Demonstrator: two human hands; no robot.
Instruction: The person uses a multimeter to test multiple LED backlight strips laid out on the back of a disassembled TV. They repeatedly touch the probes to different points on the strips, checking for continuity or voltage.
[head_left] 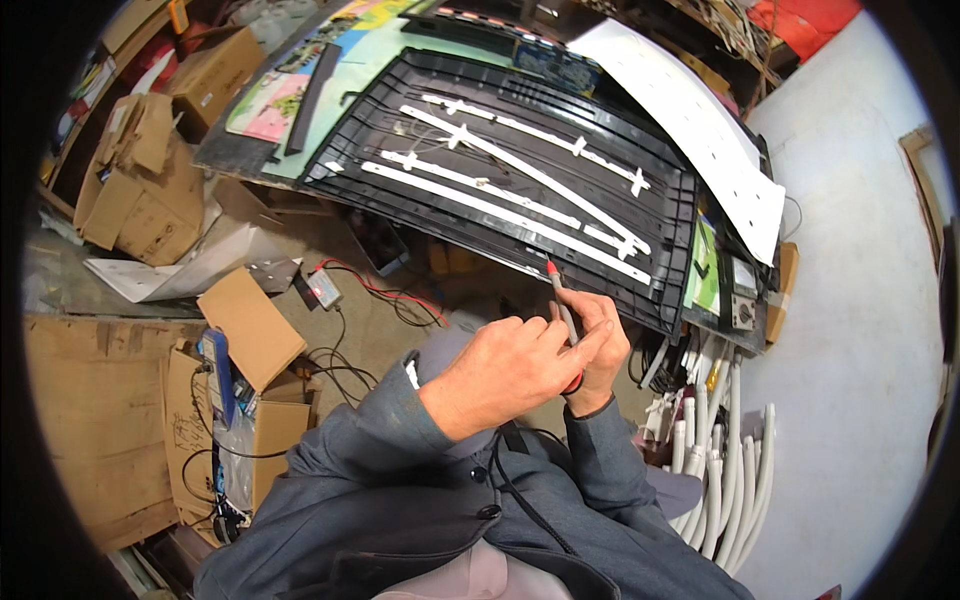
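Note:
Both hands meet in front of my chest around a slim grey pen-like thing with a red tip (553, 270); its exact kind I cannot make out. My right hand (603, 350) has its fingers wrapped round the shaft. My left hand (510, 365) is closed against it, thumb stretched toward the right hand; what its curled fingers hold is partly hidden. Just beyond the tip lies a black TV back panel (668, 290), ribbed and shallow. Several white light strips (510, 210) lie in it, one slanting across the others, with thin wires at the left end.
A white sheet with small holes (690, 110) leans over the table's right side, near a multimeter (742, 300). White tubes (735, 460) stand at lower right. On the left are cardboard boxes (150, 190) and a small white box with red and black leads (323, 289) on the floor.

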